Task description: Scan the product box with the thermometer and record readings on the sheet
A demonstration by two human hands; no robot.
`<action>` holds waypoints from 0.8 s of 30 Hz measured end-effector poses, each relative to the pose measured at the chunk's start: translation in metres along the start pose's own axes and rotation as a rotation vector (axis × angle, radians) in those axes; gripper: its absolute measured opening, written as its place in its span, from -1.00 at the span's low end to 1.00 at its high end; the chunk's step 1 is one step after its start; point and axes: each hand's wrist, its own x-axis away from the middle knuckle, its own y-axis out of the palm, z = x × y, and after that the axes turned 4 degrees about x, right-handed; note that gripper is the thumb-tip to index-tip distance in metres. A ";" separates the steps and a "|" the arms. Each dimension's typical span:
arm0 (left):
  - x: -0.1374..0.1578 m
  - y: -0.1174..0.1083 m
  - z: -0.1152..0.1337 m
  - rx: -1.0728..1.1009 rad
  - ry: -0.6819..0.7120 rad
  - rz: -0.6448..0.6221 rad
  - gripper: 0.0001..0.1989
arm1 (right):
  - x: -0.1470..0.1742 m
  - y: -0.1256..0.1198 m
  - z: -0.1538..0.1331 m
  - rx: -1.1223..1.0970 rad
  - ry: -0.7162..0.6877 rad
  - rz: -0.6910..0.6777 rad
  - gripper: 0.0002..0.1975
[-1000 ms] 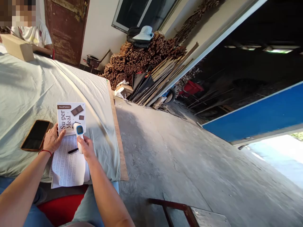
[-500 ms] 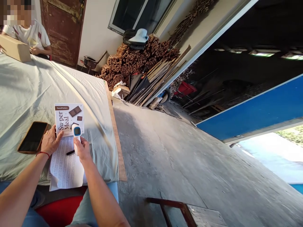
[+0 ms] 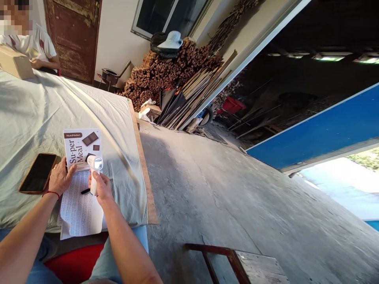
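Note:
My right hand grips the handle of a white infrared thermometer, its screen washed out by glare. The thermometer's head overlaps the lower right of a white "Su-per Meal" box printed with brown chocolate pieces. At that box's lower left corner is my left hand, thumb on the front and fingers along the side. Beneath my hands lie sheets of paper covered in small writing, with a black pen partly hidden on top. A phone in a brown case rests left of my left hand.
A pale cloth covers the table. Across it sits a person in a white shirt by a cardboard box. Stacked firewood lines the wall. A wooden chair stands on the concrete floor at lower right.
The thermometer has turned in my right hand, its head now angled to the left and its screen bright instead of dark. My left hand keeps its place on the box. The view has shifted slightly.

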 end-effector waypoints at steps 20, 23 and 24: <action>0.001 0.002 -0.002 0.004 0.000 0.011 -0.25 | -0.005 -0.128 -0.026 1.430 -0.225 0.440 -0.61; 0.002 0.003 -0.002 0.004 0.009 0.012 -0.24 | 0.001 -0.131 -0.020 1.549 -0.319 0.434 -0.63; 0.002 0.003 -0.001 0.002 0.012 0.012 -0.25 | 0.003 -0.128 -0.018 1.560 -0.371 0.423 -0.65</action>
